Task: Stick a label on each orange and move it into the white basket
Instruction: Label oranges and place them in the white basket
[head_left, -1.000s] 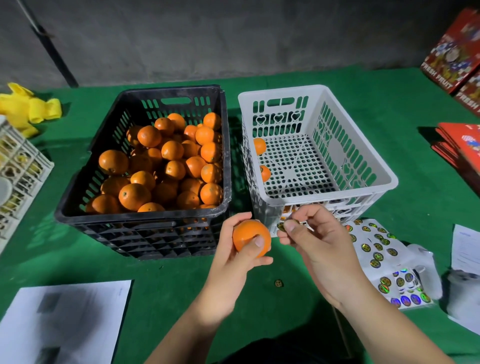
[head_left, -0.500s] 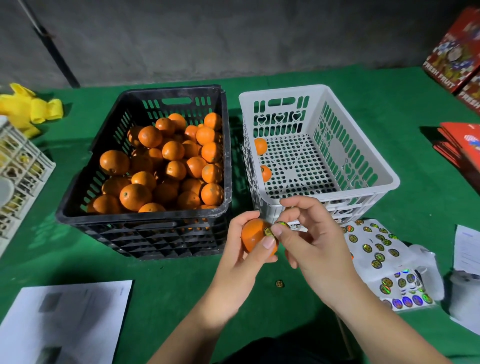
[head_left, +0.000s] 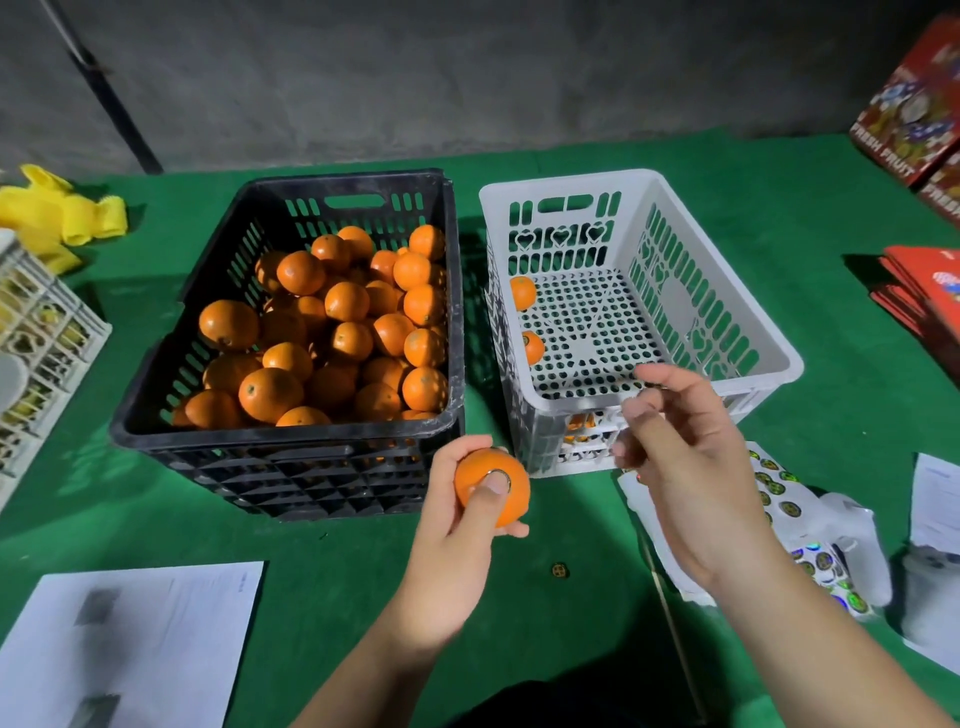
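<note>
My left hand (head_left: 457, 540) grips an orange (head_left: 501, 475) in front of the gap between the two baskets, its thumb pressing a round label (head_left: 500, 474) onto the fruit. My right hand (head_left: 685, 467) hovers to the right by the near wall of the white basket (head_left: 779, 358), fingers loosely curled and holding nothing. Two oranges (head_left: 522, 292) lie against the white basket's left wall. The black basket (head_left: 291, 441) on the left holds several oranges (head_left: 332, 338). A sheet of shiny labels (head_left: 789, 525) lies under and right of my right hand.
One loose label (head_left: 559, 570) lies on the green cloth near me. A printed paper (head_left: 124, 644) sits at the near left, a white crate (head_left: 36, 332) and a yellow object (head_left: 57, 218) at the left, and red fruit boxes (head_left: 914, 104) at the far right.
My right hand put the label on the orange and drew back to the right. My left thumb now covers the label, and the orange has dropped slightly lower.
</note>
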